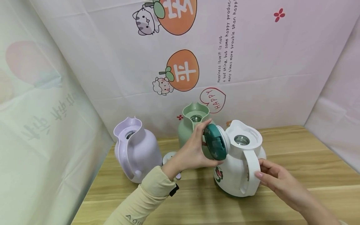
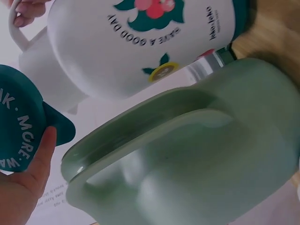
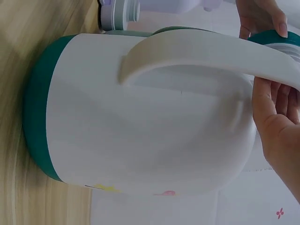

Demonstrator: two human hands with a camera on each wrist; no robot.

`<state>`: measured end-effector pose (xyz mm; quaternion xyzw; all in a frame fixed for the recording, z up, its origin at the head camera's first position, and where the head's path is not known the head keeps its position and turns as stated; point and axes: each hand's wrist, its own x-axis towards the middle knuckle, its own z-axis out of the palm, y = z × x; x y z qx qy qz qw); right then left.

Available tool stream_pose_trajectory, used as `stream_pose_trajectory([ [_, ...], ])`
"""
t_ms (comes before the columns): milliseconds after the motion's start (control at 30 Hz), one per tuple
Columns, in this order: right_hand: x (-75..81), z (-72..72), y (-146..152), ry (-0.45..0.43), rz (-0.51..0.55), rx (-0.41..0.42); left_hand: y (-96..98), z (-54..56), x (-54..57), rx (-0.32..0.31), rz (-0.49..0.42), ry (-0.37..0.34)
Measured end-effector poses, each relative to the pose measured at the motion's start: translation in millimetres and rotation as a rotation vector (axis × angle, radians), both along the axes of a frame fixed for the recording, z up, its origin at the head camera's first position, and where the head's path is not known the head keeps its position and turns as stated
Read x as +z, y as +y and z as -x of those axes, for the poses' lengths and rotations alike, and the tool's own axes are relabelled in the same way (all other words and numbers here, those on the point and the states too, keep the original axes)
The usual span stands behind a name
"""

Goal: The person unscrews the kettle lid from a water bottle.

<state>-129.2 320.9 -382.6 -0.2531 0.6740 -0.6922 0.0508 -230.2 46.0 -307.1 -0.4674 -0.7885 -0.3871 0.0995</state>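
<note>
My left hand (image 1: 192, 153) holds a dark green lid (image 1: 216, 142) with a white threaded underside, tilted on its edge beside the mouth of a white vacuum jug (image 1: 232, 178). Thumb and fingers grip the lid's rim from opposite sides. The jug is uncovered, showing its round silvery opening (image 1: 242, 140). It has a green base and a printed flower design, and stands upright. My right hand (image 1: 281, 182) grips the jug's handle (image 1: 253, 172), thumb on the near face and fingers around behind. In the left wrist view, lettering shows on the lid (image 2: 18, 117).
A sage green jug (image 1: 184, 132), lidless, stands behind my left hand. To the left is a lilac jug (image 1: 144, 153), also lidless. Small lids (image 1: 167, 157) lie on the wooden table (image 1: 197, 200) between them, partly hidden by my left wrist. A printed cloth (image 1: 247, 100) hangs behind.
</note>
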Motion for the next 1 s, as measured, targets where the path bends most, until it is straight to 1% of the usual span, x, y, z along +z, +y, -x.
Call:
stream_pose_trajectory([
  [100,-0.9,-2.0,-3.5,0.001,-0.027,-0.062,-2.4,-2.3,-6.4,-0.016,-0.026,-0.01],
  [200,-0.9,-3.2,-6.3,0.005,-0.029,-0.094,-4.6,-5.3,-12.5,-0.013,-0.036,-0.04],
  [267,-0.4,-3.5,-7.4,0.019,-0.026,-0.097,-5.8,-6.8,-16.3,-0.01,-0.038,-0.043],
  [400,0.8,-3.7,-8.1,0.035,-0.036,-0.104,-7.4,-8.3,-22.8,-0.011,-0.046,-0.018],
  [533,1.2,-3.7,-7.7,0.034,-0.049,-0.101,-8.3,-9.4,-29.4,-0.025,-0.081,-0.044],
  [633,1.5,-3.3,-7.3,0.033,-0.054,-0.089,-7.6,-9.8,-34.9,-0.011,-0.098,-0.015],
  [767,2.1,-2.5,-6.8,0.033,-0.05,-0.064,-5.1,-9.5,-40.7,0.033,-0.106,0.051],
  [900,2.4,-2.2,-6.7,0.029,-0.053,-0.053,-2.0,-9.3,-43.7,0.063,-0.104,0.067],
  [1000,2.3,-2.3,-7.0,0.025,-0.066,-0.062,-0.3,-10.0,-44.9,0.088,-0.094,0.08],
])
